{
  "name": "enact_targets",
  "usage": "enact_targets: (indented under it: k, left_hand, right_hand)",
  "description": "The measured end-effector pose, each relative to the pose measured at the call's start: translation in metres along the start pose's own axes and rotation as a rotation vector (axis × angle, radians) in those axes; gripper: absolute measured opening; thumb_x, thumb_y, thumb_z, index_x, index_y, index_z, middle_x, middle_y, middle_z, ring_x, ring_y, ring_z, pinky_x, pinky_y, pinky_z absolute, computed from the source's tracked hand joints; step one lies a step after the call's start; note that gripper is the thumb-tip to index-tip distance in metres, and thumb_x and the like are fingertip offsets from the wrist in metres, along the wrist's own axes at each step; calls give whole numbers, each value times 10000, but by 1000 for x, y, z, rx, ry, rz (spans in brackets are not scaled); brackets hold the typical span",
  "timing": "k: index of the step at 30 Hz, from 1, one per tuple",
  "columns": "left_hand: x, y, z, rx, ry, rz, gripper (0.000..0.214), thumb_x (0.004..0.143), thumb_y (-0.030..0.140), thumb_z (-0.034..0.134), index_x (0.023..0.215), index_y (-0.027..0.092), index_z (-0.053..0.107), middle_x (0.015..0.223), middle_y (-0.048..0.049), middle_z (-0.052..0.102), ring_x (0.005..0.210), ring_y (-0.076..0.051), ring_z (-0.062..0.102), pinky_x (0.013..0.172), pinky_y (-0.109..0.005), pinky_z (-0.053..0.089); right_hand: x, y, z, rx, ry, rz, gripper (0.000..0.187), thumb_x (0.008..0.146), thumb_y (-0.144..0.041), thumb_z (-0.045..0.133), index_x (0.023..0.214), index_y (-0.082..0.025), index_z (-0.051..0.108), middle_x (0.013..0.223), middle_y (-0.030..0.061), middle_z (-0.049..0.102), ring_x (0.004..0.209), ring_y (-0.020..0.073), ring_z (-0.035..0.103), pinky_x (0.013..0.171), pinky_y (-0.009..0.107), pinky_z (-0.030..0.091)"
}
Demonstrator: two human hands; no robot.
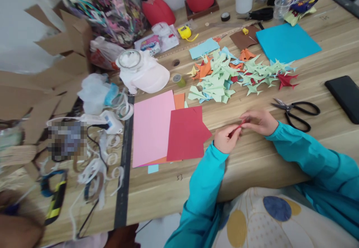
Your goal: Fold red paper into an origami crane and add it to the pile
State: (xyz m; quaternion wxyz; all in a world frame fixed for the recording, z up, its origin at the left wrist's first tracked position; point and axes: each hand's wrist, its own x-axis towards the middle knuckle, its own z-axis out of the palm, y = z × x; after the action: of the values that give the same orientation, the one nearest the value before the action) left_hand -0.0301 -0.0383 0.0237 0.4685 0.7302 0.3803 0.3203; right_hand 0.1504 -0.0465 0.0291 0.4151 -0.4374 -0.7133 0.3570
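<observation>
Between my left hand (226, 138) and my right hand (259, 121) is a small folded piece of red paper (240, 125), pinched from both sides just above the wooden table. My fingers cover most of it, so its shape is hidden. Left of my hands lie red paper sheets (185, 136), partly over a pink sheet (153, 128). Beyond my hands spreads a pile of folded paper cranes (214, 81), mostly pale green, with orange, blue and red ones among them. Black-handled scissors (297, 109) rest right of my right hand.
A black phone (343, 98) lies at the right edge. Blue paper (288, 43) is at the back, near a yellow tape measure (185, 33). A white plastic bag (148, 74) and tape rolls (125, 106) sit left. Part of another person's arm (22, 222) shows lower left.
</observation>
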Motion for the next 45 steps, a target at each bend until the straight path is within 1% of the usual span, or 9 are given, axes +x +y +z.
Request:
enact_targets:
  k: [3, 6, 9, 14, 24, 28, 33, 40, 45]
  left_hand:
    - [1, -2, -4, 217, 3, 150, 227, 805, 295, 485, 892, 179, 660, 789, -70, 684, 678, -152, 627, 642, -270, 505]
    - [1, -3, -5, 381, 3, 216, 240, 820, 285, 458, 901, 180, 657, 850, -78, 681, 756, -160, 628, 688, -268, 495]
    - [0, -3, -6, 479, 5, 250, 253, 831, 284, 437, 909, 179, 653, 843, -76, 679, 760, -156, 626, 678, -255, 489]
    - [0, -5, -9, 598, 36, 379, 231, 823, 257, 448, 901, 179, 651, 848, -62, 675, 769, -159, 617, 684, -258, 478]
    - [2, -7, -10, 656, 6, 433, 231, 815, 228, 429, 860, 171, 648, 797, -53, 675, 738, -170, 601, 664, -288, 456]
    - [2, -7, -10, 642, 1, 432, 251, 822, 232, 410, 848, 171, 652, 771, -59, 673, 730, -167, 603, 660, -288, 454]
    - [3, -7, -11, 623, 8, 445, 241, 822, 234, 420, 853, 173, 651, 785, -57, 675, 740, -165, 606, 683, -290, 458]
    - [4, -6, -13, 614, 3, 445, 241, 824, 244, 424, 847, 174, 654, 782, -62, 675, 750, -170, 607, 697, -294, 458]
    - [3, -8, -13, 626, 4, 459, 239, 824, 248, 426, 847, 177, 653, 778, -60, 674, 752, -168, 604, 705, -292, 456]
  right_hand:
    - [1, 0, -1, -185, -28, -173, 209, 797, -314, 543, 930, -165, 604, 842, 85, 631, 763, 147, 591, 699, 271, 496]
    - [3, 1, 0, -282, -70, -272, 183, 839, -278, 476, 874, -173, 622, 828, 81, 630, 772, 142, 583, 706, 266, 494]
    - [2, 3, 0, -369, -84, -303, 208, 853, -274, 451, 874, -164, 626, 834, 86, 634, 773, 146, 584, 708, 268, 494]
    - [0, 3, -1, -493, -96, -309, 249, 872, -290, 409, 870, -169, 627, 837, 80, 640, 771, 148, 587, 693, 266, 494]
    - [-1, 0, 4, -544, -68, -363, 225, 870, -228, 412, 824, -140, 614, 778, 83, 635, 709, 154, 578, 651, 272, 497]
    - [-1, 1, 3, -548, -104, -359, 233, 874, -215, 394, 826, -150, 612, 781, 90, 633, 721, 157, 568, 670, 270, 488]
    - [1, 1, -1, -462, -114, -324, 213, 865, -265, 427, 845, -168, 616, 793, 70, 642, 726, 142, 585, 683, 255, 493]
    - [1, 2, -2, -385, -108, -258, 224, 865, -269, 419, 855, -186, 627, 805, 64, 647, 745, 135, 595, 703, 247, 492]
    - [0, 4, -1, -367, -111, -250, 221, 862, -265, 423, 849, -185, 629, 794, 60, 650, 738, 134, 595, 697, 247, 493]
